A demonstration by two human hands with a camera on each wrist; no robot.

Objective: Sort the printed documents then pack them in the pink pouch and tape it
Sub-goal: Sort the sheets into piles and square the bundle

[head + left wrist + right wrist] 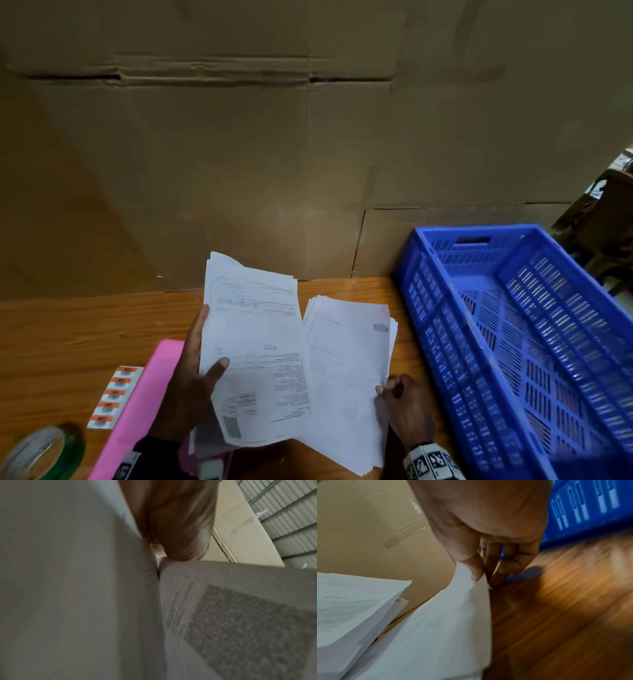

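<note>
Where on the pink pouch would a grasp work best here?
Judging by the head view, take the pink pouch by its long left edge, coming from the left: it lies flat on the table, with its right side under the left hand and papers.

A wall of stacked brown cardboard boxes [239, 154] rises along the far edge of the wood-grain worktop [85, 329]; corrugated metal sheeting [288, 520] shows beyond them.
</note>
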